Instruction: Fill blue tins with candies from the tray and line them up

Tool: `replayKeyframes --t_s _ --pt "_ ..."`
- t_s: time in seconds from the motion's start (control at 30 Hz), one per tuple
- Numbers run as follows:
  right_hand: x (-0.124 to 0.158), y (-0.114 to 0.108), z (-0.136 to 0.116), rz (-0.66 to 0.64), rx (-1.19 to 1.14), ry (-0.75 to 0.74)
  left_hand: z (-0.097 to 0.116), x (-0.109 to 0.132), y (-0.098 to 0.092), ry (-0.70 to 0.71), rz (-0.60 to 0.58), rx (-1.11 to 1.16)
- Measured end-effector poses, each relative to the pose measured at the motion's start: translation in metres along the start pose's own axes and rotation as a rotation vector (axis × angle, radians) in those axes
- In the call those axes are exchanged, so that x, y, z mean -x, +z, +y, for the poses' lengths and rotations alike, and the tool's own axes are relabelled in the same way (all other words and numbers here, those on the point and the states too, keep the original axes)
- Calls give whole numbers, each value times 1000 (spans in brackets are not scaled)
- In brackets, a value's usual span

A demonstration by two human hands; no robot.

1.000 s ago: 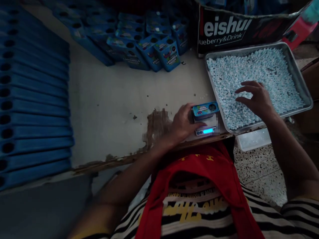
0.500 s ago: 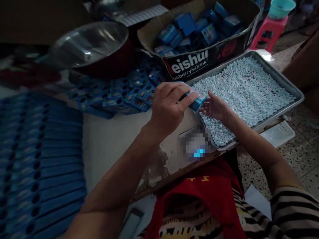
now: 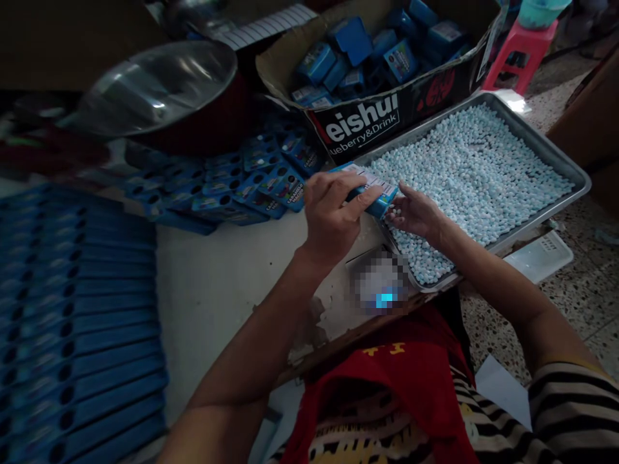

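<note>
My left hand (image 3: pixel 333 216) grips a small blue candy tin (image 3: pixel 374 187), held tilted over the near left corner of a metal tray (image 3: pixel 556 154) full of pale blue candies (image 3: pixel 474 167). My right hand (image 3: pixel 416 212) is cupped just under the tin's lower end, fingers curled around a few candies. Below both hands a small scale with a lit blue display (image 3: pixel 384 287) sits at the table's front edge, nothing on it.
Rows of blue tins (image 3: pixel 72 309) lie stacked at the left, and more tins (image 3: pixel 242 183) stand behind my hands. A cardboard box (image 3: pixel 377 116) holds loose blue tins. A large metal bowl (image 3: pixel 159 90) sits at the back left. A pink stool (image 3: pixel 520 48) stands on the floor.
My left hand lifted the tin off the scale and tipped it over the tray. My right hand moved from the candies to cup under the tin's end.
</note>
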State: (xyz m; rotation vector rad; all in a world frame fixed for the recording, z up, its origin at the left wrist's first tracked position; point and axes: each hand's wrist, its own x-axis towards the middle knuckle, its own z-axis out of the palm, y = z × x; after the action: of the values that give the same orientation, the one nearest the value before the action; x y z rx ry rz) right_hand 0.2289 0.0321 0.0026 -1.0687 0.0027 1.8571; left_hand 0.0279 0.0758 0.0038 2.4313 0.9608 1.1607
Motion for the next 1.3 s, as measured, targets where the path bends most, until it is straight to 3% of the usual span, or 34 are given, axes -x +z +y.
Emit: replayKeyframes --t_s 0.13,0.3,0.47,0.6,0.77,0.9,1.07,1.3 --pt "-6 -4 0 26 5 -5 -13 1 16 -26 -25 37" --pt "-12 -9 -1 8 38 -21 -21 8 21 -30 52 -37" --pt "-2 -6 -5 8 26 -17 -26 21 21 -199 136 66" --pt "7 -4 -10 27 80 -74 -18 52 7 -428 255 303" --pt "8 -4 -13 47 143 -214 21 117 -19 -639 119 509" --pt "9 -5 -16 36 244 -275 40 153 -12 -703 93 511" --pt "8 -10 -19 112 267 -397 41 168 -3 -643 169 526" --pt "-13 -23 -28 180 378 -478 34 185 -48 -688 226 395"
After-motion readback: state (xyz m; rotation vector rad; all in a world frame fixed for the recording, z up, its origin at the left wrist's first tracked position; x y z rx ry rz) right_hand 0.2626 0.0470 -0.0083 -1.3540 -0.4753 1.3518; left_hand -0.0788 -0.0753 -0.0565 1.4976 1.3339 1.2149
